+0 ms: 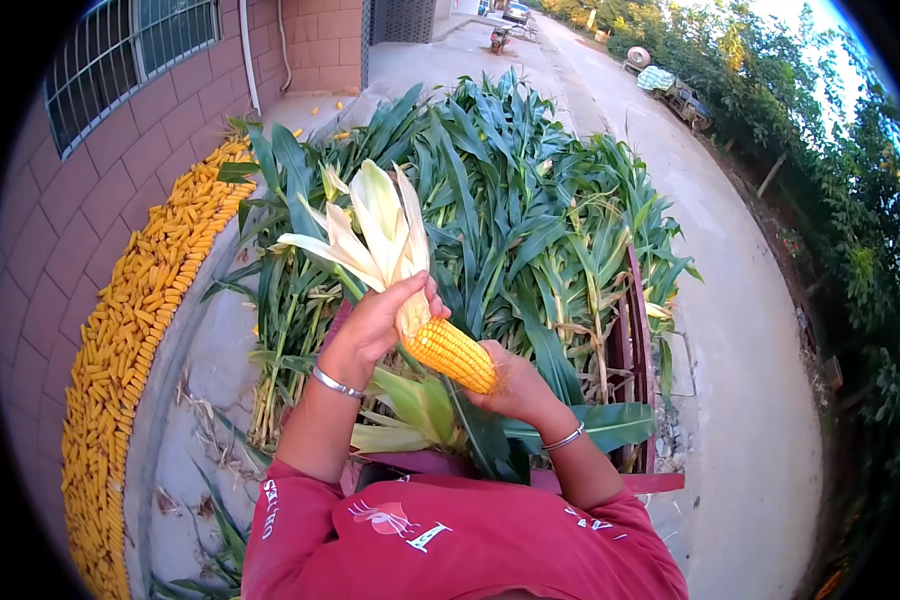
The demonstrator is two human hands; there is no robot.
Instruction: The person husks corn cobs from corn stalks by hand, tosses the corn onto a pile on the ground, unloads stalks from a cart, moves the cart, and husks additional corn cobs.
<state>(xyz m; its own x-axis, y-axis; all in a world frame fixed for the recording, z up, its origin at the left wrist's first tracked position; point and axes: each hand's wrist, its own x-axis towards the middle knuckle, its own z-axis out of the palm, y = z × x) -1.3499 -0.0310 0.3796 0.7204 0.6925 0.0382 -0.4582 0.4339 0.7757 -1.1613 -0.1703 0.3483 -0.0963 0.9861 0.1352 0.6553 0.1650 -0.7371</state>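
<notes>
- Ear of corn [452,352]: held in both hands above the near edge of the leafy stalks [490,190], mid-scene, tilted with the bare end near and right.
- Left hand [372,325]: fingers closed around the base of the pale husk [378,225], just where it meets the kernels; thumb laid along it.
- Right hand [517,385]: fingers curled at the bare tip of the ear, touching the kernels; the far side of this grip is hidden, so I cannot tell how firmly they press.
- Done on this ear: husk folded back, its leaves splayed to the far left; yellow kernels exposed over most of the visible length.
- Left on this ear: husk not yet off; it is joined at the base, under the left fingers.
- Overall: long heap of bare cobs [155,310] along the brick wall [100,190] at left. Judged from this, much stripping is done. Count of ears left among the stalks: cannot tell.
- Near the forearms: a pale green husk [422,408]; whether it encloses an ear is unclear.
- Right of the stalks: a red frame [638,350], near side.
</notes>
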